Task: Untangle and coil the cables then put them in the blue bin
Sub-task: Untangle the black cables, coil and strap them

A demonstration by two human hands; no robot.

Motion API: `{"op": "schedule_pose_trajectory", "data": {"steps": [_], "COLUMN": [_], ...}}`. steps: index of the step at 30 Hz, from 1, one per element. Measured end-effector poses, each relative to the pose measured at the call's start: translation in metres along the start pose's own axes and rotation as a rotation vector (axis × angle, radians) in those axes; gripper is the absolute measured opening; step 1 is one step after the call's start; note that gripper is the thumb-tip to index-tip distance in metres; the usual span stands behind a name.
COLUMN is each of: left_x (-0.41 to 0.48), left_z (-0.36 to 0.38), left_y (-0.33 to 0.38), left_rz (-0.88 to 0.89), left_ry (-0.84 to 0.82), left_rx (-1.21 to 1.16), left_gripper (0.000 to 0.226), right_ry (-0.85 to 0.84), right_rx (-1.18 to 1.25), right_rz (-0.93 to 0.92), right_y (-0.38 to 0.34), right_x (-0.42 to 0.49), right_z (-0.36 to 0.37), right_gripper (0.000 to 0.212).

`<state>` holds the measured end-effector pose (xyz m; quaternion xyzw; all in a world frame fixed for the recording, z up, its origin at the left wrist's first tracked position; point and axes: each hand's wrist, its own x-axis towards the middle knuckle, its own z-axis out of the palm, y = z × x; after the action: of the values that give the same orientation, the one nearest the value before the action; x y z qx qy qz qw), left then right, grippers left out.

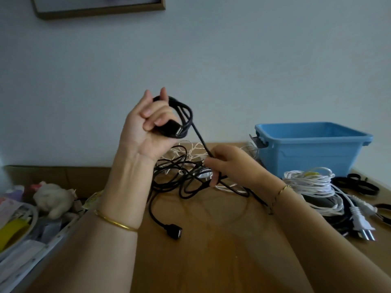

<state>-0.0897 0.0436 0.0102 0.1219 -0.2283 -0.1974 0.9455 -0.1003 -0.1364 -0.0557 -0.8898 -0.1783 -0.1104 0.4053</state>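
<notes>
Only a few loops of thin black rubber cable point(183, 115) are held in the left grip point(148, 126), tail pinched by the right grip point(229, 163); a black & white tangle point(179, 176) is left on the wooden counter point(211, 254) near the blue plastic bin point(313, 151).

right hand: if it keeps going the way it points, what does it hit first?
Probably the tangle of black and white cables on the table, just ahead of it. The right hand grips a black cable and points at that pile. The raised left hand lies further along; depth unclear.
</notes>
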Motion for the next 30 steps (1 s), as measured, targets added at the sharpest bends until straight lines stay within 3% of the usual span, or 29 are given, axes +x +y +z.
{"op": "schedule_pose_trajectory", "data": {"steps": [4, 7, 9, 14, 18, 21, 25, 27, 30], "left_x": [0.004, 0.009, 0.011, 0.011, 0.008, 0.008, 0.002, 0.001, -0.001], "left_z": [-0.005, -0.015, -0.022, -0.026, -0.024, -0.021, -0.019, -0.012, -0.002], "left_y": [0.001, -0.009, -0.016, -0.034, -0.038, -0.037, -0.034, -0.036, -0.039], "left_rz": [0.23, 0.287, 0.34, 0.575, 0.685, 0.637, 0.358, 0.16, -0.065], "left_ry": [0.062, 0.07, 0.105, 0.21, 0.256, 0.343, 0.417, 0.363, 0.201], "left_rx": [0.129, 0.354, 0.526, 1.209, 1.805, 2.095, 2.477, 2.505, 2.25], "left_gripper": [0.036, 0.012, 0.02, 0.023, 0.013, 0.016, 0.023, 0.01, 0.023], "right_ry": [-0.155, -0.163, -0.15, -0.186, -0.063, 0.145, 0.453, 0.584, 0.722], "right_rx": [-0.136, -0.151, -0.156, -0.204, -0.365, -0.528, -0.779, -0.869, -0.849], "right_rz": [-0.051, -0.096, -0.117, -0.075, 0.021, 0.018, -0.052, -0.07, -0.085], "right_y": [-0.012, -0.024, -0.03, -0.039, -0.038, -0.042, -0.044, -0.038, -0.026], "right_x": [-0.002, -0.006, -0.007, -0.009, -0.006, -0.003, -0.001, 0.001, 0.003], "right_z": [0.001, -0.002, -0.003, -0.002, -0.008, -0.006, 0.002, 0.004, 0.001], "right_gripper": [0.015, 0.011, 0.009, 0.01, 0.011, 0.008, 0.017, 0.018, 0.009]}}
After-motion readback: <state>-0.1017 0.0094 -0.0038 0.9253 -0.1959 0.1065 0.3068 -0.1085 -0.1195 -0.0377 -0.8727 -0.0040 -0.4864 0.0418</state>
